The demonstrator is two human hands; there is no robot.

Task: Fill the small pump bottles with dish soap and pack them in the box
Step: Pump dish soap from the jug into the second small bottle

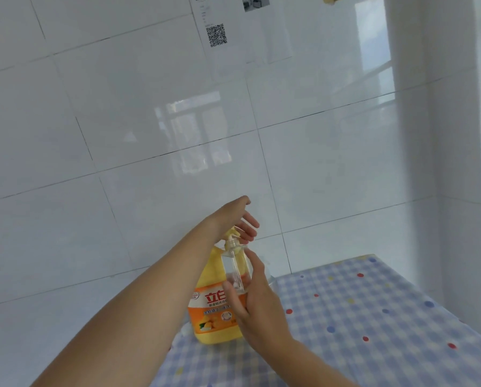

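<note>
hidden: dish soap jug [210, 314] top, left thumb | we count 1 jug, 1 clear pump bottle [235, 270] | right hand [254, 303] fingers wrap the bottle, before the jug | left hand [238, 217] fingers spread over its pump

tabletop [373, 317]: lower right, against the wall [122, 135]
dish soap jug [214, 322]: upright on the tabletop, near its far left corner
small pump bottle [233, 269]: upright, off the tabletop, just before the jug's upper part
right hand [257, 300]: right of the jug, fingers [252, 265] and thumb round the small pump bottle
left hand [233, 216]: above both bottle tops, reaching in from the left
paper sheet [239, 29]: high on the wall
</note>
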